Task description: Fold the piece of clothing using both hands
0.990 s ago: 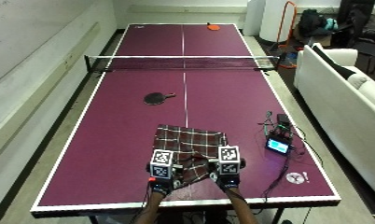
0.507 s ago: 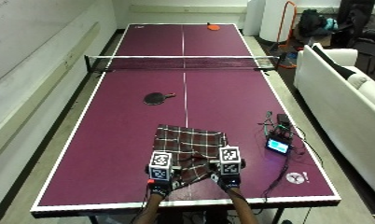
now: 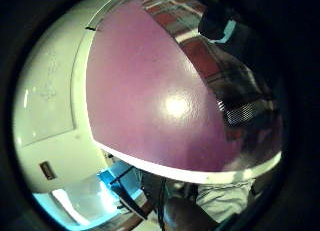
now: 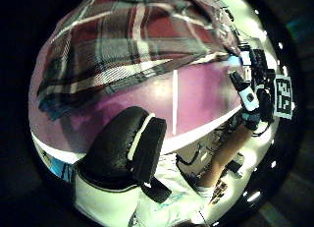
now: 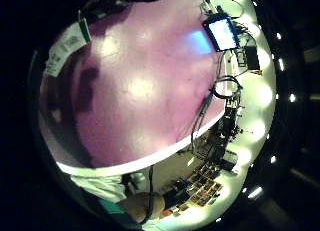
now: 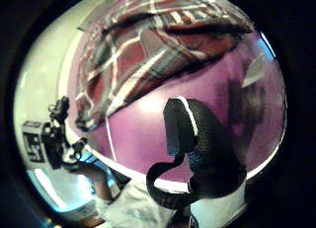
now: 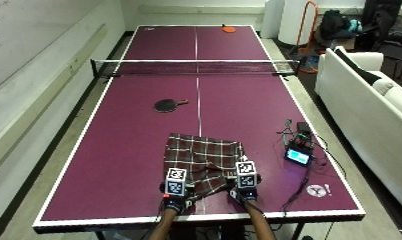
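Left edge: whiteboard wall, then purple table with white border. Paddle lying mid-table, well apart from the work; net beyond.

Left hand at near-left hem of the plaid garment. Left thumb in its palm view extended over bare table just beside the cloth edge, not closed on anything visible. Rest of the fingers hidden; grip cannot be told.

Garment lying flat, crosswise near the front edge of the table, centre line running under it. Near hem somewhat bunched between the two hands.

Right hand at near-right hem. Right thumb likewise raised over table, cloth just beyond it, no pinch seen. Grip cannot be told either.

Further right: small lit device with cables, apart from the garment.

Judgement: opening step, hands settling on the near hem, no fold made yet. Next move likely calls for pinching both near corners together, lifting evenly, carrying the hem away to meet the far edge. Risk: uneven lift skewing the fold.
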`<action>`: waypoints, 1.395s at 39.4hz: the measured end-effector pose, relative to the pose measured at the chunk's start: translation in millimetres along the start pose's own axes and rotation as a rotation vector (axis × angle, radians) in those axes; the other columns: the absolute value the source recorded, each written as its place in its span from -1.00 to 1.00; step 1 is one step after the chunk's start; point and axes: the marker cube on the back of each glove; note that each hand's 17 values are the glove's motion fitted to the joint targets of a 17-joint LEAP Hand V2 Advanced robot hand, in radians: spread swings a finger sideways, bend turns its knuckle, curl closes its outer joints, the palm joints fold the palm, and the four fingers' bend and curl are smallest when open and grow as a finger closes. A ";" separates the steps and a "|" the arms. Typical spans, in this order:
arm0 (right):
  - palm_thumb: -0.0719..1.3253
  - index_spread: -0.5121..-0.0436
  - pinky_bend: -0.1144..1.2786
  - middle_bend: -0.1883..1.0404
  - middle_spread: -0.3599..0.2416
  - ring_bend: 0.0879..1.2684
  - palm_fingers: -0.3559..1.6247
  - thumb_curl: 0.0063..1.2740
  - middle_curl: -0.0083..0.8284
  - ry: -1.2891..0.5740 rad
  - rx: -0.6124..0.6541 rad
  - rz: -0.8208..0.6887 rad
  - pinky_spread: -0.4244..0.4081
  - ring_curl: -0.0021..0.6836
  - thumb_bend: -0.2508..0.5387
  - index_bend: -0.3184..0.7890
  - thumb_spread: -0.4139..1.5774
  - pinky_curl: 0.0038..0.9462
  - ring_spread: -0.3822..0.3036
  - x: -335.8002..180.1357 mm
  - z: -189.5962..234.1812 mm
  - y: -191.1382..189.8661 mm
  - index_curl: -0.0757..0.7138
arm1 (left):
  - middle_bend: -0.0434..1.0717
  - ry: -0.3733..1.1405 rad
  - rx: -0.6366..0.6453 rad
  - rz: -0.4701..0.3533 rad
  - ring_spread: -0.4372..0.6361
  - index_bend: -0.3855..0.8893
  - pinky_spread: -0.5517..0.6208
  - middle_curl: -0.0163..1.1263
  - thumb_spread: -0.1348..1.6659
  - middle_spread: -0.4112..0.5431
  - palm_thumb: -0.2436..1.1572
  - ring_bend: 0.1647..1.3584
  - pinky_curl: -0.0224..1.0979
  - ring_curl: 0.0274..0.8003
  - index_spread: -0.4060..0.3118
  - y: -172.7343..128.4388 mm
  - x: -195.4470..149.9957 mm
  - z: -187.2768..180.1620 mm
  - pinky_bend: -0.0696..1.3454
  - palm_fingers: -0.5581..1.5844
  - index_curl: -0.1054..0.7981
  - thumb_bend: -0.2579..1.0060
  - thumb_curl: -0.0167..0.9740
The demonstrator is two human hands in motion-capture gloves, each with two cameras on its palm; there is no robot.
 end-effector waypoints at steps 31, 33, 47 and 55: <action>0.07 -0.43 -0.65 -0.07 -0.75 -0.25 0.52 -0.62 -0.02 0.011 0.457 -0.242 0.20 -0.01 -0.21 0.04 0.79 -0.48 -0.60 -12.6 54.5 -50.6 0.13 | -0.15 -0.005 0.416 0.070 -0.69 0.02 -0.27 -0.19 0.54 -0.76 -0.05 -0.24 -0.43 -0.27 -0.66 -28.1 -42.6 21.4 -0.58 0.62 0.00 -0.41 -0.39; 0.09 -0.40 -0.69 0.03 -0.75 -0.19 0.57 -0.62 0.03 -0.041 0.428 -0.298 0.15 0.06 -0.20 0.02 0.78 -0.50 -0.63 -9.5 43.6 -34.8 0.17 | 0.01 0.010 0.397 0.139 -0.76 -0.08 -0.37 -0.14 0.55 -0.83 -0.02 -0.13 -0.41 -0.19 -0.70 -10.0 -46.7 5.1 -0.61 0.75 -0.01 -0.41 -0.39; 0.18 -0.28 -0.44 0.26 -0.65 0.16 0.73 -0.65 0.19 -0.336 0.351 -0.297 -0.39 0.36 -0.22 -0.16 0.80 -0.40 -0.64 8.6 -62.5 -58.6 0.20 | 0.17 -0.015 0.410 0.246 -0.91 -0.15 -0.63 -0.03 0.55 -0.96 0.07 0.13 -0.27 0.04 -0.79 -29.0 -53.4 -100.8 -0.44 0.81 0.04 -0.46 -0.42; 0.22 -0.27 -0.23 0.27 -0.60 0.28 0.74 -0.66 0.21 -0.194 0.151 -0.181 -0.71 0.45 -0.24 -0.19 0.78 -0.24 -0.60 -0.4 -90.0 -101.2 0.14 | 0.24 -0.011 0.221 0.217 -0.90 -0.10 -0.70 0.01 0.55 -0.97 0.10 0.21 -0.16 0.13 -0.83 -97.6 -37.0 -136.7 -0.24 0.80 0.10 -0.50 -0.43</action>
